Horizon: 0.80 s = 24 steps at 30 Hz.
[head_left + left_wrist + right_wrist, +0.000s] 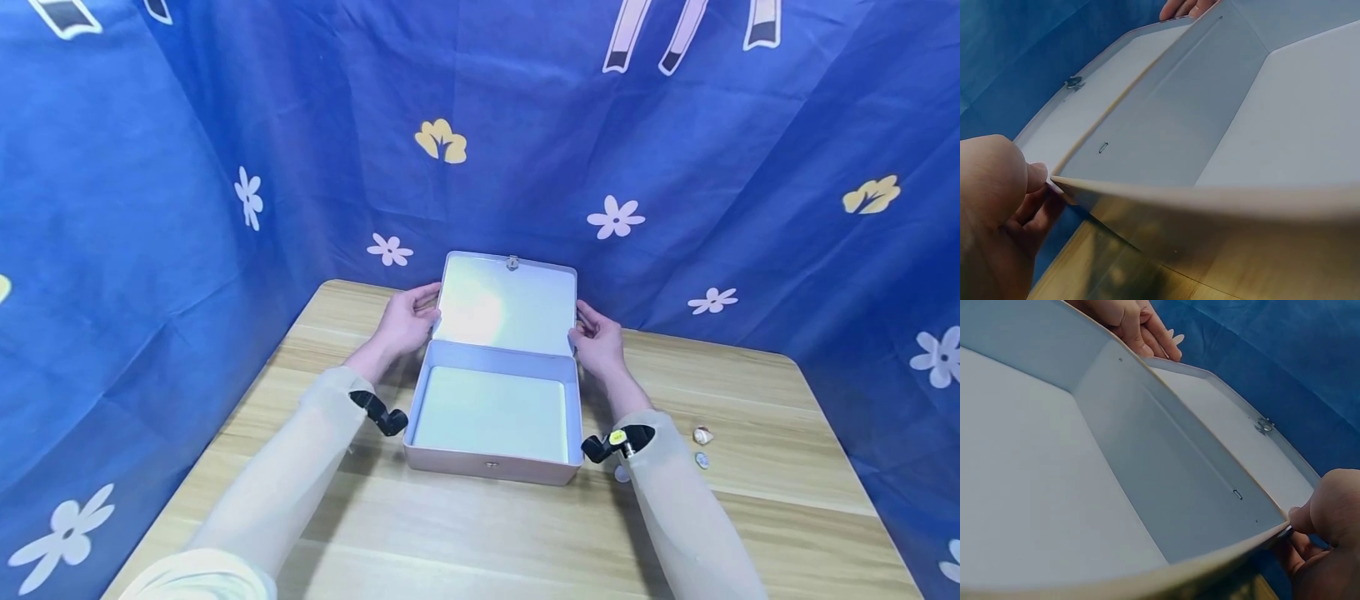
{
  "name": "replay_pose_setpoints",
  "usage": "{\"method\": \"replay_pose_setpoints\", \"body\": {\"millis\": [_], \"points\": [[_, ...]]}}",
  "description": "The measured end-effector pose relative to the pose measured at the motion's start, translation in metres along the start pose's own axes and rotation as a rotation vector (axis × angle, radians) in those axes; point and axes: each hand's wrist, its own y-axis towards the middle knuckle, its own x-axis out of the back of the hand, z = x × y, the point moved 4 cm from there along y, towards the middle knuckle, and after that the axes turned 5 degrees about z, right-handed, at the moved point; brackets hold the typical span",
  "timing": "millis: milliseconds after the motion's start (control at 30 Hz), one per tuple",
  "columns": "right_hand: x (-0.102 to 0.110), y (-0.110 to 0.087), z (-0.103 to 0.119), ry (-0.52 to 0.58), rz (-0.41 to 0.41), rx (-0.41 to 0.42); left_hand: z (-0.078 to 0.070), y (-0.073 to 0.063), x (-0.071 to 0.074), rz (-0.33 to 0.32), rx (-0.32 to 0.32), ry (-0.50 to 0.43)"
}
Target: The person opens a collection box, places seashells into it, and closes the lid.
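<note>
A pinkish metal box (491,468) stands on the table with its lid (536,304) raised and leaning back. The inside is pale, and no object shows in it. A small lock (512,262) sits at the lid's upper edge. My left hand (405,323) pinches the lid's left edge near the hinge, thumb on the inner side and fingers behind. At the opposite edge, my right hand (602,343) grips the lid in the same way. Both wrist views show a thumb at the lid's corner, with the other fingers partly hidden behind it.
Right of the box lie a brown-and-white shell (702,435), a small bluish piece (701,460) and a pale round piece (622,473) beside my right forearm. A blue patterned curtain (525,167) hangs behind the wooden table (420,542) and along both sides.
</note>
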Motion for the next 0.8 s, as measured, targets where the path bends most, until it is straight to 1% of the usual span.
{"method": "replay_pose_setpoints", "body": {"millis": [100,233,467,800], "points": [[0.000,0.000,-0.002,0.007,-0.003,-0.019,0.000,-0.001,0.000,0.000,0.009,-0.014],[-0.001,0.000,-0.003,0.009,-0.001,-0.023,0.001,-0.001,-0.001,0.001,0.017,-0.039],[-0.001,-0.002,-0.008,0.020,0.011,-0.039,0.005,-0.003,-0.002,0.003,0.038,-0.042],[0.000,-0.005,-0.015,0.047,0.023,-0.092,0.004,-0.014,-0.005,0.009,0.059,-0.037]]}}
